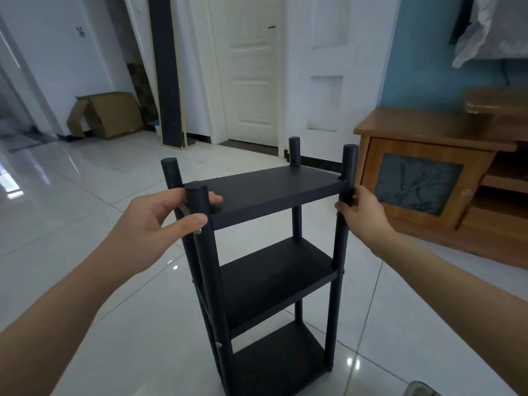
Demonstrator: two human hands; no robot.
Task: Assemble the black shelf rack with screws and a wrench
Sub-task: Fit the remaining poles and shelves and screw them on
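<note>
1. The black shelf rack [263, 195] stands upright on the tiled floor [114, 281], with three shelves set between four round posts.
2. The left hand [160, 221], at 9 o'clock of the top shelf, has its fingers [214, 200] clamped round the near-left post, thumb in front.
3. The right hand [363, 212], at 3 o'clock, wraps its fingers round the near-right post just under the top shelf.
4. A wooden cabinet [414, 167] stands at 2 o'clock of the rack, a cardboard box [111, 115] at 10 o'clock and a white door [251, 72] at 12.

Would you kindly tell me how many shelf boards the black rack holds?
3 on the rack: top board highest, middle board halfway down, bottom board lowest, by the floor; none looks hidden.
</note>
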